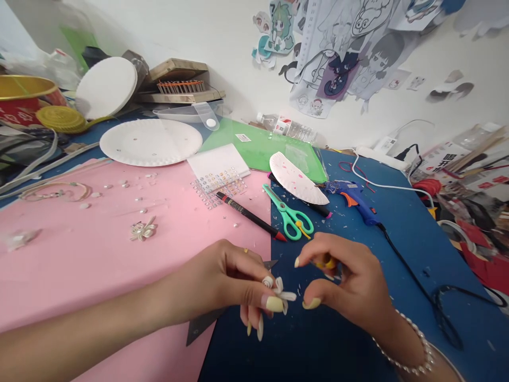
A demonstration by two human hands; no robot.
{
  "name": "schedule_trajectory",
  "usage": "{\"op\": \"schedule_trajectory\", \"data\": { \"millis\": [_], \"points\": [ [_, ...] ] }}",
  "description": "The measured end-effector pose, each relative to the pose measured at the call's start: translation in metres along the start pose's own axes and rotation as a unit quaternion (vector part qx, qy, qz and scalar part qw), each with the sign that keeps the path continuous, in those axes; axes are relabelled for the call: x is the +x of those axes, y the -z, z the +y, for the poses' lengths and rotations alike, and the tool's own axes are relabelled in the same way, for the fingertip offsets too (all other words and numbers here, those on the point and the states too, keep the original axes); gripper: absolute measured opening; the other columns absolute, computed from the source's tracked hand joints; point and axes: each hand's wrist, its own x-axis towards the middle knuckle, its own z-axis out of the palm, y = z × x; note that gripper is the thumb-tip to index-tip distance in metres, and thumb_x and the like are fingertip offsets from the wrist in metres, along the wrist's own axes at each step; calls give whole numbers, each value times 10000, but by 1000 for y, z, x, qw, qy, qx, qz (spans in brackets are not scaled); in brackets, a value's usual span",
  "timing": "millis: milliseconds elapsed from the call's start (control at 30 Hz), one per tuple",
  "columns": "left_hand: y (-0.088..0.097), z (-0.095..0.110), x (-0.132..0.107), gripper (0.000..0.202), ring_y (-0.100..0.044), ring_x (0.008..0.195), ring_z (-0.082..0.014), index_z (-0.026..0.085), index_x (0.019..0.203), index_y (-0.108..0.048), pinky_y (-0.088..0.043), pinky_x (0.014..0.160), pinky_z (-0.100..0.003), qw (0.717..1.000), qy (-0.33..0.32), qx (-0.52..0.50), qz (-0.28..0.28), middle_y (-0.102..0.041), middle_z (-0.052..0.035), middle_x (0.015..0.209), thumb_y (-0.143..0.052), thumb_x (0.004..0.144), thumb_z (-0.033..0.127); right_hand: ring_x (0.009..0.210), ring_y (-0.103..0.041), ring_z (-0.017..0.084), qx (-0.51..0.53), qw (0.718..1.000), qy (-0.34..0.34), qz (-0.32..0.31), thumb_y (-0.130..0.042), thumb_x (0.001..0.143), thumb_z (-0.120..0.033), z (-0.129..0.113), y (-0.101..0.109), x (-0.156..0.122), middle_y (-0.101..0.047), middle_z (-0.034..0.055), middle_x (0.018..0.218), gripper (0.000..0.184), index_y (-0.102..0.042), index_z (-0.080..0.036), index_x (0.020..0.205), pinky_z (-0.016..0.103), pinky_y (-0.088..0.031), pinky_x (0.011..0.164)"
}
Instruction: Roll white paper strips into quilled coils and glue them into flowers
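Observation:
My left hand (234,284) is closed, pinching a small white looped piece (284,294) between thumb and fingers; it has a coiled end and petal-like loops. To its right is my right hand (344,278), thumb and forefinger apart and just short of the white piece. Its other fingers curl around a yellow object (326,261), mostly hidden, whose kind I cannot make out. Under my left hand lies a dark grey triangular ruler (202,324). Green-handled scissors (288,212) and a black marker with red tip (250,215) lie beyond my hands.
A blue glue gun (353,199) lies at right, its black cord (409,284) trailing forward. Beside it rests a cut paper plate piece (298,178). On the pink sheet (99,276) are a white flower ornament (143,229) and scattered beads. A white plate (151,140) stands behind.

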Motion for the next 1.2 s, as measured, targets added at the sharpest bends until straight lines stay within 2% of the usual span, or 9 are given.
{"op": "schedule_trajectory", "data": {
  "millis": [67,133,200,267,633,1200],
  "points": [
    [0,1,1,39,-588,455,-67,167,609,-709,-491,461,-136,1000,-5,-4,18,-594,32,575,-698,645,158,462,-383,63,-24,999,23,13,-683,620,-444,0,0,-1,-529,-41,577,323,-612,-198,818,189,-275,396],
    [-1,2,1,47,-591,450,-70,164,607,-703,-482,449,-135,1000,-2,-2,24,-605,32,566,-692,652,160,464,-388,69,-42,996,74,-3,-674,644,-419,-1,-1,0,-507,-49,539,337,-622,-206,899,190,-283,401],
    [-2,2,2,40,-590,450,-64,164,622,-703,-479,455,-134,1000,1,1,23,-610,33,580,-689,659,168,459,-393,72,-56,991,119,-12,-640,695,-396,-1,-3,1,-489,-48,497,293,-639,-184,896,189,-298,408],
    [-2,3,2,41,-584,449,-58,164,628,-704,-477,462,-135,1000,1,5,20,-607,34,586,-690,660,185,462,-412,73,-68,989,133,-8,-621,727,-363,-1,-5,2,-510,-35,492,248,-654,-157,861,186,-320,418],
    [-4,2,0,76,-566,436,-45,157,606,-701,-463,459,-119,999,4,23,28,-578,44,541,-687,665,202,436,-452,63,-63,990,125,1,-581,770,-345,-4,-10,2,-608,-26,518,184,-650,-177,794,181,-357,423],
    [-5,3,-1,93,-566,432,-42,167,622,-711,-452,453,-111,999,20,25,-1,-574,41,530,-669,689,215,453,-489,61,-28,992,125,-11,-564,792,-314,-3,-14,1,-621,-22,535,169,-645,-167,788,178,-376,439]
  ]
}}
